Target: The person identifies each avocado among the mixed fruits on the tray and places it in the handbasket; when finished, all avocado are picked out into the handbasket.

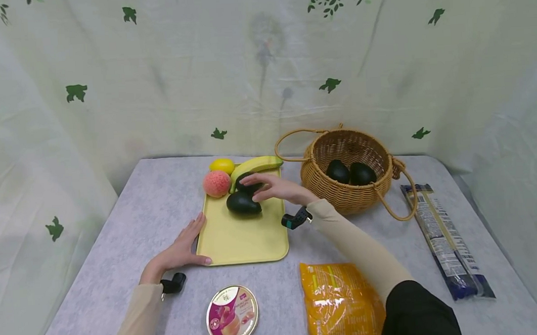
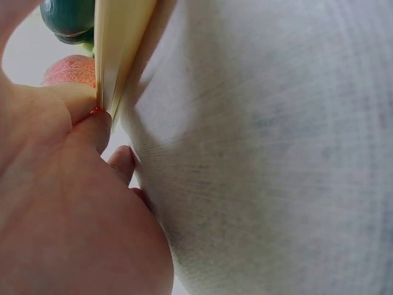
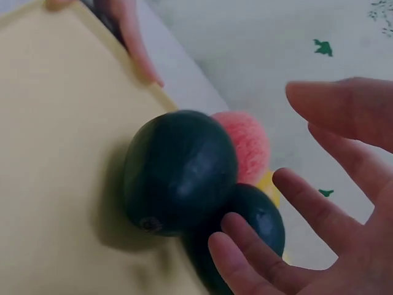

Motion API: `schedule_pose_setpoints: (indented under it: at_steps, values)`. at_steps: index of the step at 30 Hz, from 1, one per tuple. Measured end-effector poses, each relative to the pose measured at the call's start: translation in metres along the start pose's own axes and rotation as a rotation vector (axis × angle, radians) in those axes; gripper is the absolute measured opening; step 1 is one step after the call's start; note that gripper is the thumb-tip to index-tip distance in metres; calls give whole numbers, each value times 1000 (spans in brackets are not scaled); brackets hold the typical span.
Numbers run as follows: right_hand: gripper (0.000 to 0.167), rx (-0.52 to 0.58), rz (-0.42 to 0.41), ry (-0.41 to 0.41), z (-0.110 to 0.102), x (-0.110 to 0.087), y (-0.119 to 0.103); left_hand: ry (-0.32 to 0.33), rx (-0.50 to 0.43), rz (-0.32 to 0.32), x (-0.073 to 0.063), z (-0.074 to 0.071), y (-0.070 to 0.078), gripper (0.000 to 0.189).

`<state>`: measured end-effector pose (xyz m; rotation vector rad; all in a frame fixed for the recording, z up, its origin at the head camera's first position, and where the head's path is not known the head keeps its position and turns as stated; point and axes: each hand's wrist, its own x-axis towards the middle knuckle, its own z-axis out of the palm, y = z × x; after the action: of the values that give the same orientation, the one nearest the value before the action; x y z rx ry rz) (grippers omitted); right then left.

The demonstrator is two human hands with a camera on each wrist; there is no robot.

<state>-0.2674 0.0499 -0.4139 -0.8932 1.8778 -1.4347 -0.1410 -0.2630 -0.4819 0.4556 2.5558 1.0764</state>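
A yellow tray (image 1: 249, 239) lies on the table, with two dark avocados (image 1: 244, 204) on it. My left hand (image 1: 179, 250) rests at the tray's near left corner, thumb at the front edge and fingers along the left side. In the left wrist view its fingertips meet the tray's edge (image 2: 116, 61). Over the avocados hovers my right hand (image 1: 280, 188), fingers spread and nothing between them. The right wrist view has the nearer avocado (image 3: 181, 172) in front of the other (image 3: 261, 218), which the fingers partly overlap.
A pink round fruit (image 1: 216, 184), a lemon (image 1: 223, 165) and a banana (image 1: 261, 164) sit at the tray's far end. Right of it stands a wicker basket (image 1: 338, 196) holding two avocados (image 1: 362, 173). Around are a round tin (image 1: 232, 315), an orange bag (image 1: 339, 300) and a long packet (image 1: 450, 244).
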Motion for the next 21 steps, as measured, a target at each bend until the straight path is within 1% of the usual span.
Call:
schedule_pose_setpoints:
  at_steps: [7,16,19,21]
  values:
    - [57,-156,65,-46,8,13,7,-2,9,3,2,1,-1,118]
    - [59,-321,35,-107,19,33,16,1,27,-18,3,1,1,118]
    - [56,-407,28,-100,23,36,16,0,29,-9,4,1,1,118]
    - [52,-482,12,-76,26,37,15,2,24,0,5,1,0,118]
